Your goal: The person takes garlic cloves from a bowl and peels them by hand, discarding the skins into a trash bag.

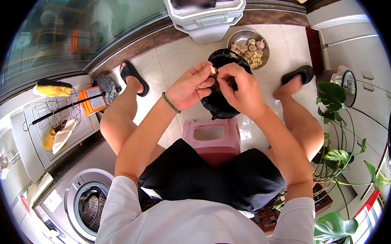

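My left hand (192, 86), with a green bead bracelet on its wrist, pinches a pale garlic clove (213, 70) between thumb and forefinger. Close against the clove, my right hand (239, 87) has its thumb and forefinger pressed together; whether a bit of skin is between them is too small to tell. Both hands are over a bin lined with a black bag (217, 106), whose inside is partly hidden by them. Just beyond it, a metal bowl (267, 53) holds garlic bulbs and loose cloves (251, 51).
A pink stool (191, 132) stands between my legs. Past the bin is a grey-white lidded container (202, 21) with dark items on top. At the left are a washing machine (74, 199) and a wire rack (45, 112); leafy plants (334, 96) and cabinets (357, 54) line the right.
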`<state>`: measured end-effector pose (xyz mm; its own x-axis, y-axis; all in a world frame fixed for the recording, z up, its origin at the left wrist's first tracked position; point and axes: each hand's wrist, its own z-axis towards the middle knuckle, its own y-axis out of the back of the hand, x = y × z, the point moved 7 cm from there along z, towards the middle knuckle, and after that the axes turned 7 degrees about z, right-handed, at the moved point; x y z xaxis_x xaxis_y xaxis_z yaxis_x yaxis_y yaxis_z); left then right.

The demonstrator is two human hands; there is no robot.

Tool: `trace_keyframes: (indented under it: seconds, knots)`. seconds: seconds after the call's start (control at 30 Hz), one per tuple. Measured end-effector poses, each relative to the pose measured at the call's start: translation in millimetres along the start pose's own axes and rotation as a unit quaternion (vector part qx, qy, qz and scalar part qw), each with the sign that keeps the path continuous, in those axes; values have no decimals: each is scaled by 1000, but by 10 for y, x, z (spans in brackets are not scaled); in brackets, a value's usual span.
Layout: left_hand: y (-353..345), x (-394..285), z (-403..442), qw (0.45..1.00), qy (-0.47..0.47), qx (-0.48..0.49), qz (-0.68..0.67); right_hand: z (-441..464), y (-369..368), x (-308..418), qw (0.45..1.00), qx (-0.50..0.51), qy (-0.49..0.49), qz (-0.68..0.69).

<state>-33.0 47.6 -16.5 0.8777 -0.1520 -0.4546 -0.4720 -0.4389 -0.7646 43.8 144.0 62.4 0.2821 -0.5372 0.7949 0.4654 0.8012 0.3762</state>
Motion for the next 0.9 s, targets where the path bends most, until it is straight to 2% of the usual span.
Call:
trace_keyframes:
  seconds: [0.07,0.3,0.53,0.6,0.63,0.7,0.77,0.9]
  knots:
    - [14,6,7,1000,-3,9,-1,-19,9,-94,990,-29,-89,105]
    - [0,-7,11,999,-22,17,30,29,24,-150,971,-52,-135,192]
    - [3,-49,22,994,-64,32,77,-8,59,-226,985,-51,-121,115]
    - [40,-159,11,969,-105,-11,223,-10,85,-253,988,-50,-115,89]
    - [10,-177,-1,969,-105,-11,223,9,101,-220,994,-44,-88,43]
    - [-40,-272,-48,933,-138,-52,328,26,127,-169,997,-38,-61,-3]
    - [2,-257,-38,929,-141,-63,336,28,111,-120,996,-4,-43,-81]
    - [-3,-259,-41,926,-156,-79,334,17,111,-113,994,7,-41,-101]
